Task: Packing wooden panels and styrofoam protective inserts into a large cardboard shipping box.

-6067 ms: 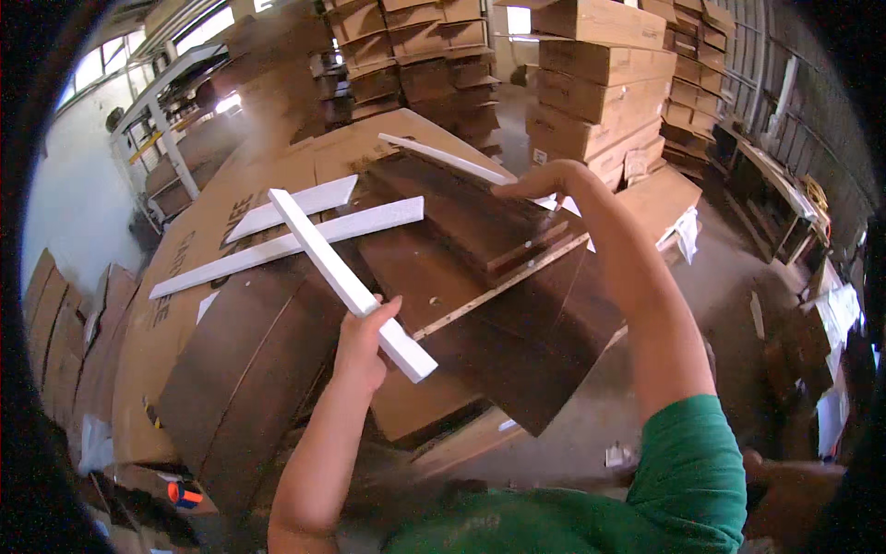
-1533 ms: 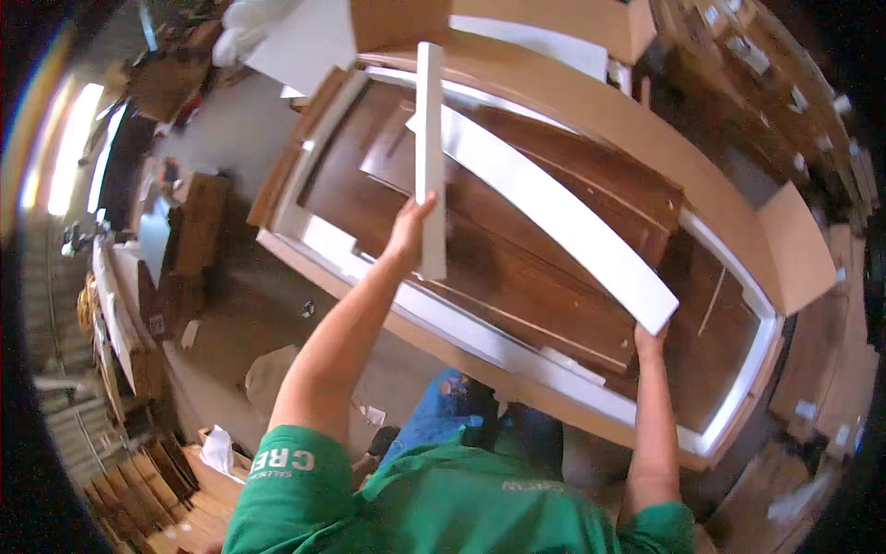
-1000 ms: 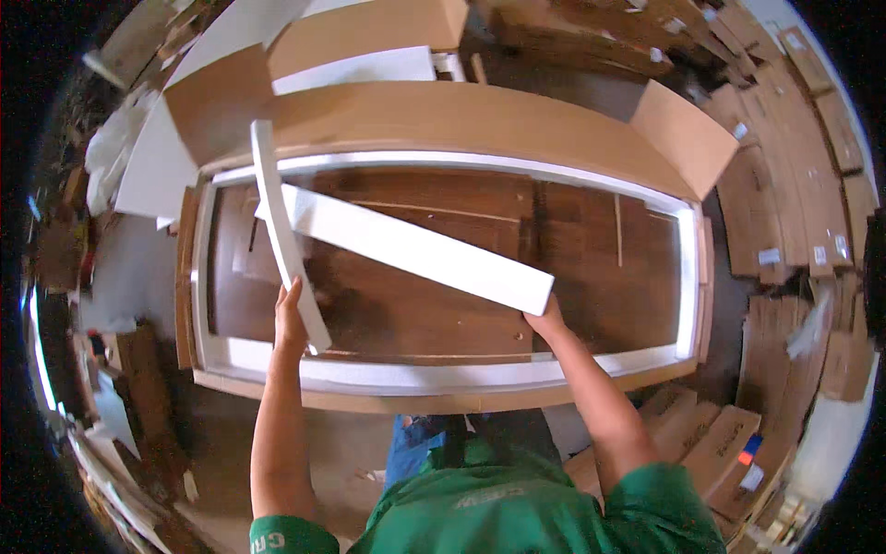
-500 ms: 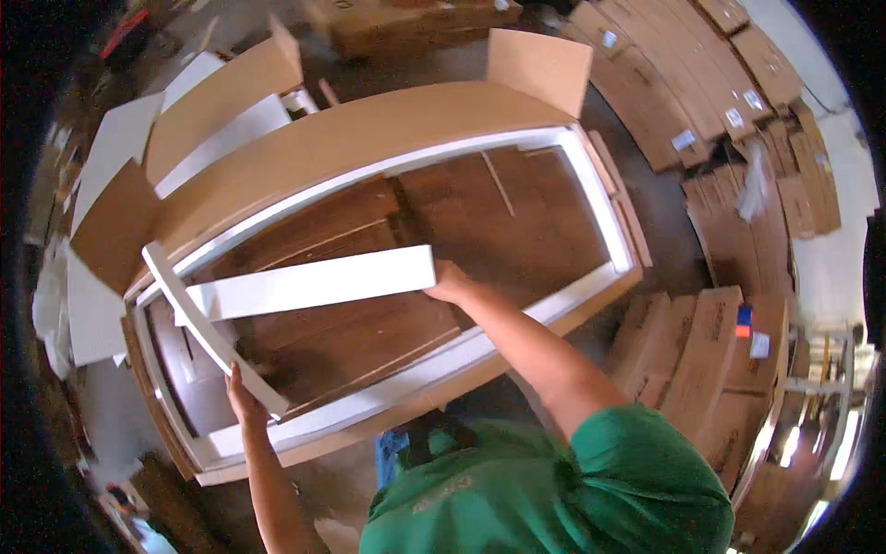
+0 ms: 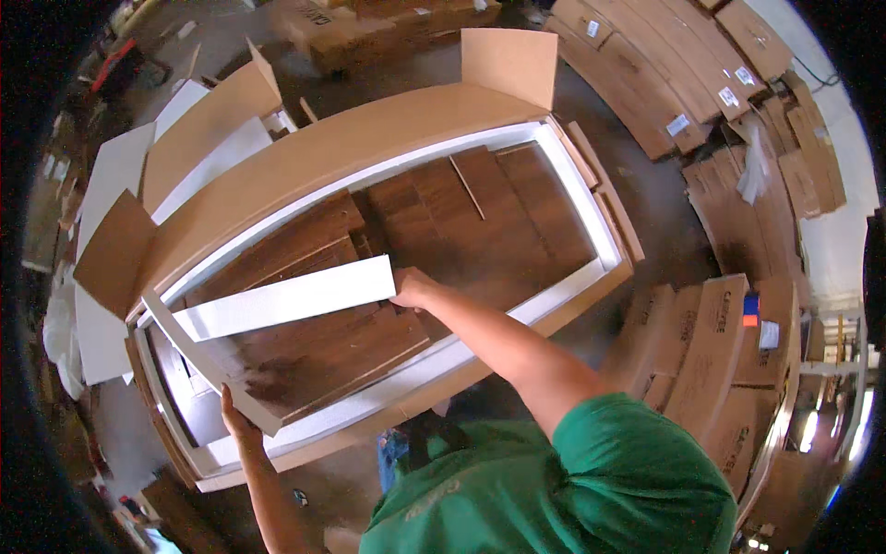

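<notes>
My right hand (image 5: 411, 288) grips the right end of a long white foam strip (image 5: 291, 297). The strip's left end meets a second white foam strip (image 5: 205, 362), which lies crosswise at the box's left end. My left hand (image 5: 238, 420) is closed on the near end of that second strip. Both strips are over an open, long cardboard box (image 5: 406, 111) lined along its sides with white foam edging (image 5: 554, 295). Brown wood-look panels (image 5: 480, 208) lie inside it, partly covered by the strips and my right arm.
A second opened carton (image 5: 217, 120) with white pieces stands behind at the left. Stacked long cartons (image 5: 706, 342) are close on the right, with further cartons (image 5: 646, 83) at the far right. Cardboard flaps (image 5: 508, 65) stick up from the box's far side.
My right hand has brought the long foam strip leftward and slightly down. The crosswise strip has turned, showing more of its broad face, with my left hand still on it.
</notes>
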`<action>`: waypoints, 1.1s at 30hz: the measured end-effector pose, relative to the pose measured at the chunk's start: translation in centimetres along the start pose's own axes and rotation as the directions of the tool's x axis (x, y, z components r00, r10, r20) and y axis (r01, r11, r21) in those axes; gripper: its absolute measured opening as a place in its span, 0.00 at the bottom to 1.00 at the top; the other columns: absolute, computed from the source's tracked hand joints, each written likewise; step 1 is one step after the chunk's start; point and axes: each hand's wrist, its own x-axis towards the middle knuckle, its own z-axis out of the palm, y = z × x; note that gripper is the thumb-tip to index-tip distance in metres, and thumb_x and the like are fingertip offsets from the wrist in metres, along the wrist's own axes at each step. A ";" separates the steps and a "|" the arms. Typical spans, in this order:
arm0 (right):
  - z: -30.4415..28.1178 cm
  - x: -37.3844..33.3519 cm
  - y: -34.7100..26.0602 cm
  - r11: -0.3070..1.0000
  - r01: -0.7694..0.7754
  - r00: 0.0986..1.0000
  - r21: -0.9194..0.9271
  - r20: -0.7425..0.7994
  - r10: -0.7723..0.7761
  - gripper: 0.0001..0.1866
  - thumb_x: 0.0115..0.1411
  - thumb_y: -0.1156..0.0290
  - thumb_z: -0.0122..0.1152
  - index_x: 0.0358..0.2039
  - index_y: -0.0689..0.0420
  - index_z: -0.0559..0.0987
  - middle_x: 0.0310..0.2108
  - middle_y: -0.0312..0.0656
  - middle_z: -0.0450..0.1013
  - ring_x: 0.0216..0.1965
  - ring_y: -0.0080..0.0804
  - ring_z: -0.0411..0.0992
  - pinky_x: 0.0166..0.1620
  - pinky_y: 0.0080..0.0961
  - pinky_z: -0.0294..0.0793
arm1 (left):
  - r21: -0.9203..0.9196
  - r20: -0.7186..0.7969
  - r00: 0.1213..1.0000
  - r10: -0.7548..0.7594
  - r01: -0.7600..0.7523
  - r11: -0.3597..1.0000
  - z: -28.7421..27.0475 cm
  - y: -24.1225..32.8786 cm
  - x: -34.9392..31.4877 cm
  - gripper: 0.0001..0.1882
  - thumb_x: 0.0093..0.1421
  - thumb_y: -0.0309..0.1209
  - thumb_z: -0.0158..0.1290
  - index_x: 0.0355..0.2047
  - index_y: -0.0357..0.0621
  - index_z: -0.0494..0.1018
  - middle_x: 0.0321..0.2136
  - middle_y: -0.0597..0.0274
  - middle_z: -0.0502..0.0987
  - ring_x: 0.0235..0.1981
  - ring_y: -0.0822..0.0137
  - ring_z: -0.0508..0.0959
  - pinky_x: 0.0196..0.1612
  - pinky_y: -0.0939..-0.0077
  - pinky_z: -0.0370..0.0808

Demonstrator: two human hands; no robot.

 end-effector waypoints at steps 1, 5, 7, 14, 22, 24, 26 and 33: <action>0.2 0.4 0.5 0.999 0.029 0.999 0.017 -0.018 -0.029 0.18 0.53 0.63 0.43 0.34 0.64 0.74 0.25 0.52 0.73 0.16 0.39 0.72 0.21 0.31 0.72 | 0.025 -0.058 0.998 0.025 -0.024 0.999 0.8 -0.2 -0.7 0.20 0.57 0.43 0.45 0.43 0.42 0.64 0.32 0.59 0.71 0.32 0.64 0.73 0.31 0.72 0.72; -0.9 -0.3 0.1 0.990 0.132 0.991 -0.056 -0.006 -0.133 0.18 0.52 0.63 0.44 0.30 0.65 0.75 0.25 0.52 0.73 0.16 0.40 0.72 0.24 0.32 0.74 | 0.076 -0.337 0.925 0.175 -0.158 0.984 6.4 -2.1 -5.7 0.22 0.57 0.42 0.47 0.47 0.42 0.60 0.39 0.50 0.69 0.35 0.58 0.73 0.36 0.66 0.73; -2.3 0.2 1.1 0.970 0.182 0.983 -0.160 0.020 -0.182 0.17 0.48 0.62 0.47 0.25 0.63 0.77 0.28 0.56 0.72 0.26 0.48 0.74 0.33 0.38 0.73 | 0.002 -0.342 0.926 0.160 -0.170 0.985 9.3 -2.9 -8.6 0.25 0.57 0.43 0.46 0.49 0.41 0.55 0.41 0.47 0.68 0.37 0.55 0.73 0.39 0.63 0.72; -10.5 1.8 15.9 0.866 0.246 0.899 -0.435 -0.231 -0.372 0.12 0.44 0.67 0.55 0.26 0.64 0.70 0.28 0.56 0.69 0.35 0.54 0.67 0.35 0.44 0.67 | 0.019 -0.482 0.840 0.248 -0.273 0.962 14.2 -8.0 -18.9 0.21 0.58 0.39 0.46 0.48 0.39 0.61 0.37 0.46 0.71 0.31 0.58 0.75 0.32 0.70 0.74; -13.1 -3.3 16.5 0.595 0.382 0.918 -0.707 0.219 -0.330 0.58 0.28 0.51 0.69 0.60 0.45 0.47 0.59 0.59 0.40 0.59 0.59 0.40 0.57 0.49 0.48 | 0.086 -0.707 0.669 0.229 -0.240 0.967 16.7 -15.6 -26.7 0.17 0.57 0.38 0.48 0.41 0.39 0.63 0.31 0.52 0.73 0.27 0.62 0.75 0.29 0.71 0.73; -12.7 -4.8 16.4 0.466 0.435 0.894 -0.770 0.309 -0.324 0.61 0.26 0.50 0.70 0.60 0.43 0.45 0.60 0.58 0.35 0.60 0.59 0.35 0.59 0.49 0.44 | 0.110 -0.729 0.642 0.238 -0.234 0.966 17.1 -17.3 -28.2 0.17 0.57 0.38 0.47 0.42 0.39 0.62 0.31 0.52 0.73 0.27 0.63 0.75 0.29 0.72 0.73; -12.6 -5.2 17.8 0.402 0.511 0.848 -0.760 0.370 -0.379 0.62 0.25 0.50 0.71 0.61 0.42 0.44 0.60 0.57 0.34 0.60 0.59 0.34 0.59 0.50 0.43 | 0.091 -0.740 0.632 0.230 -0.246 0.965 17.7 -18.7 -29.0 0.16 0.57 0.37 0.47 0.40 0.38 0.63 0.30 0.53 0.73 0.27 0.64 0.75 0.27 0.75 0.73; -13.9 -5.3 15.6 0.282 0.548 0.823 -0.788 0.448 -0.348 0.66 0.21 0.47 0.72 0.61 0.36 0.42 0.61 0.56 0.30 0.60 0.63 0.31 0.56 0.62 0.41 | 0.215 -0.718 0.633 0.289 -0.193 0.957 19.7 -18.8 -28.2 0.12 0.58 0.35 0.47 0.37 0.40 0.67 0.25 0.61 0.74 0.23 0.73 0.72 0.25 0.81 0.68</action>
